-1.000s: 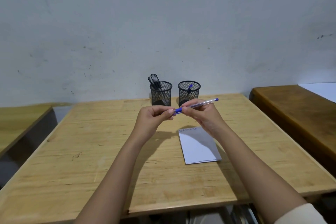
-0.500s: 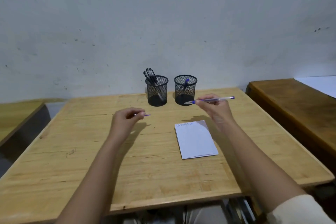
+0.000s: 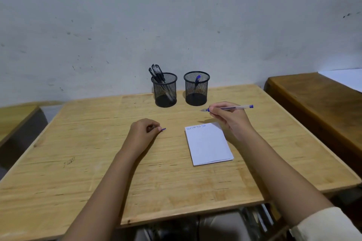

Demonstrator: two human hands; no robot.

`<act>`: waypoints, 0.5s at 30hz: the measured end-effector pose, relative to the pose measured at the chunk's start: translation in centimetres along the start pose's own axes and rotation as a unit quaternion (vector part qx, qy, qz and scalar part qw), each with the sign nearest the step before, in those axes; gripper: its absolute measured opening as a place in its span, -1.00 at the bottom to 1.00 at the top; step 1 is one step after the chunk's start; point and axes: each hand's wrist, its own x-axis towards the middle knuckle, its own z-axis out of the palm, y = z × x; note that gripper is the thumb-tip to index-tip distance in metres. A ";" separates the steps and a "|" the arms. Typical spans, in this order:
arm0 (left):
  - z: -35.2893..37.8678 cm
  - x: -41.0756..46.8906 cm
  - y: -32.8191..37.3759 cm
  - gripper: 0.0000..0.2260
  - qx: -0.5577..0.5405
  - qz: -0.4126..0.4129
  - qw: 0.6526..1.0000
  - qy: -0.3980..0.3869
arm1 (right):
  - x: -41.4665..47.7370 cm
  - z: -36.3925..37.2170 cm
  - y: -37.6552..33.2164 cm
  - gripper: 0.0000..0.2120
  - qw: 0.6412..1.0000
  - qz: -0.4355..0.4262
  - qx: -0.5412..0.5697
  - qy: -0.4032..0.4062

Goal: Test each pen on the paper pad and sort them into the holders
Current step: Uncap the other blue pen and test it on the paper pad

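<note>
reaching arms: two bare forearms come in from the near edge; the right one ends in a cream fabric sleeve cuff at the bottom corner.
table: a pale square wooden table top with visible grain carries the pad and both holders.
left hand: the left hand sits low over the wood, left of the pad. its fingers are curled in, thumb and forefinger pinched on a small blue plastic pen cap whose end pokes out to the right. whether the hand touches the wood i cannot tell.
pad: a small white rectangular paper pad lies flat and slightly skewed between the two hands. a row of blue ink scribbles runs along its far edge.
right hand: the right hand is raised just beyond the pad's far right corner, fingertips clamped on the pen close to its point.
pen: a clear-barrelled ballpoint pen with a blue end plug is held nearly level, bare tip pointing left, off the paper.
left holder: a black wire-mesh cylindrical holder at the far edge has several black pens leaning left.
right holder: a matching black mesh holder just beside it holds one blue-capped pen.
beyond: a darker brown wooden table stands to the right, and a scuffed grey-white wall rises behind.
</note>
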 end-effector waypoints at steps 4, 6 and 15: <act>1.0 -0.7 3.1 -0.70 0.080 0.054 0.995 0.002 | 0.6 0.2 0.1 -0.90 0.998 0.005 -0.050 0.038; 2.4 -1.7 5.4 -0.64 0.050 0.074 0.995 -0.037 | 1.0 0.5 0.3 -0.86 0.998 0.019 -0.037 0.049; 7.3 -3.6 6.1 -0.34 0.197 0.124 0.947 -0.223 | 1.3 0.5 2.0 -0.73 0.996 -0.001 -0.074 0.039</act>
